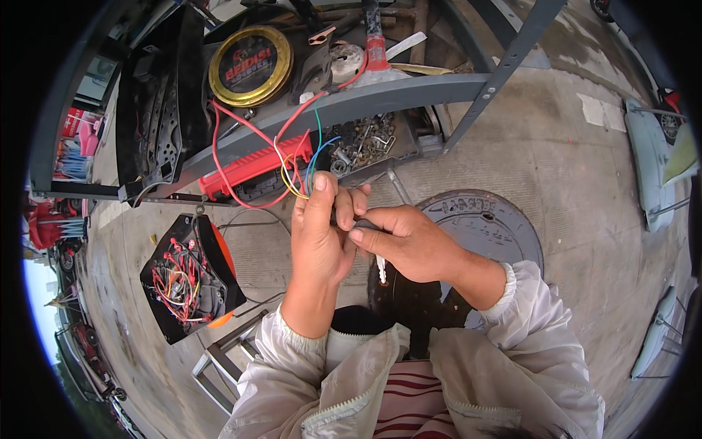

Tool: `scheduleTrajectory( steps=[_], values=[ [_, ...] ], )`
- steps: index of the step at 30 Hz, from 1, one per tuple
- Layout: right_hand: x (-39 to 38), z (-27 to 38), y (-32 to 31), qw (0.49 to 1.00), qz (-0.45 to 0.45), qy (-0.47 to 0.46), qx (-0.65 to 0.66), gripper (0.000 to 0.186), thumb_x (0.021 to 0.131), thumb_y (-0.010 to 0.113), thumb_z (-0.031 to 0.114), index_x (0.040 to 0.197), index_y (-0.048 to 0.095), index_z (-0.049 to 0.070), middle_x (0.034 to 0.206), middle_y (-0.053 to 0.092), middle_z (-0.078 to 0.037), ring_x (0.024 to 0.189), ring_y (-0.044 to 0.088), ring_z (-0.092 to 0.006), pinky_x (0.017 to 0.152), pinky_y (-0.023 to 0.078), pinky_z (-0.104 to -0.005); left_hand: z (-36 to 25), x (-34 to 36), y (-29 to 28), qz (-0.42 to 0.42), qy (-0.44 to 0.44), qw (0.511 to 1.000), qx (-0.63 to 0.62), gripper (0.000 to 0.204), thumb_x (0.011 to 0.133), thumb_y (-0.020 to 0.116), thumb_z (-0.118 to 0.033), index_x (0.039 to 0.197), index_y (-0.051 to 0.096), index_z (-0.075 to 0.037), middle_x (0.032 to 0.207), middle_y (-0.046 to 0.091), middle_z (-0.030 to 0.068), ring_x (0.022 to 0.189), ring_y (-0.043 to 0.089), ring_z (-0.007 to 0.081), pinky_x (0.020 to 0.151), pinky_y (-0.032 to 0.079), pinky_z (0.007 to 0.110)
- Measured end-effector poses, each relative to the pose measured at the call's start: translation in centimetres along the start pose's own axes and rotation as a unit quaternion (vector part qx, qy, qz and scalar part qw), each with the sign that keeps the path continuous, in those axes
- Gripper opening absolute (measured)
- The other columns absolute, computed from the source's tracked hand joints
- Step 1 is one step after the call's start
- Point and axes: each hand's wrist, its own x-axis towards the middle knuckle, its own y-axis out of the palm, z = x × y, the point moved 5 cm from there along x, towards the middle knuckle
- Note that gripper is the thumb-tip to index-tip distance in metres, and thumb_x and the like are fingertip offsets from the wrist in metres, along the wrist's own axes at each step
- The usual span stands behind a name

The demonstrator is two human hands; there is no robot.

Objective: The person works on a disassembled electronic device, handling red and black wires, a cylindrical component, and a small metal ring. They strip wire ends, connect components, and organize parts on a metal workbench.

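Pale jacket sleeves [512, 344] nearest. Left hand [318, 234] closed around coloured wires [311, 157]; right hand [409, 245] pinching a small dark piece [365, 225] just beside, white bit dangling below. Farther left, red-and-black unit [256, 172] on grey rack [380, 95], wires attached. Joining apparently under way, unfinished.

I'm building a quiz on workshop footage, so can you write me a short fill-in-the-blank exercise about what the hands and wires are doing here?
1. The left hand pinches a bundle of coloured wires that run up to a long ____ module on the shelf frame.
2. The right hand meets the left hand above a round ____ cover set in the pavement.
3. On the ground at the person's left lies an open black housing full of ____.

Missing words: red; manhole; wires
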Motion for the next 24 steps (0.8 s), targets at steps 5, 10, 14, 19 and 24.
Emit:
scheduleTrajectory(
  steps=[5,10,14,19,24],
  values=[
    [0.0,1.8,0.5,0.964,-0.128,-0.155,-0.171,0.022,0.089,0.059,0.019,0.090,0.058,-0.002,0.077,0.057,-0.018,0.072,0.056,-0.0347,0.067,0.045,-0.0406,-0.7,0.0,-0.1,-0.045,0.036,0.997,0.046,0.032,0.097,0.053,-0.027,0.070,0.044,-0.012,0.053,0.039,-0.0010,0.061,0.047,0.0149,0.087,0.043,0.039],
    [0.2,2.0,0.8,0.955,-0.133,-0.142,-0.224,0.025,0.088,0.057,0.023,0.092,0.058,-0.002,0.081,0.060,-0.021,0.079,0.058,-0.0398,0.072,0.046,-0.0442,-0.8,-0.1,-0.8,-0.081,0.057,0.992,0.072,0.031,0.097,0.051,-0.029,0.072,0.044,-0.011,0.054,0.040,-0.0004,0.061,0.047,0.0157,0.087,0.043,0.039],
    [0.7,0.6,0.7,0.991,-0.072,-0.097,-0.057,0.030,0.094,0.052,0.028,0.091,0.058,-0.001,0.074,0.060,-0.013,0.069,0.060,-0.0274,0.059,0.048,-0.0369,-0.4,-0.1,-1.3,-0.090,0.032,0.995,0.020,0.031,0.098,0.050,-0.033,0.076,0.046,-0.010,0.055,0.041,0.0013,0.070,0.051,0.0184,0.091,0.042,0.041],
    [0.6,-1.1,1.4,0.963,-0.012,0.051,0.265,0.037,0.100,0.044,0.033,0.088,0.059,0.002,0.071,0.056,-0.004,0.056,0.053,-0.0113,0.043,0.041,-0.0260,-0.3,0.0,-1.5,-0.025,0.069,0.997,0.036,0.034,0.098,0.047,-0.037,0.079,0.049,-0.009,0.057,0.045,0.0041,0.081,0.053,0.0217,0.099,0.038,0.044],
    [-0.2,-0.9,3.0,0.876,0.035,0.095,0.472,0.033,0.100,0.044,0.028,0.086,0.058,0.002,0.069,0.056,-0.006,0.052,0.049,-0.0133,0.044,0.040,-0.0271,-0.7,0.1,-1.4,0.108,0.125,0.985,0.053,0.034,0.099,0.046,-0.038,0.081,0.050,-0.009,0.062,0.052,0.0069,0.082,0.055,0.0224,0.103,0.035,0.046]
  ],
)
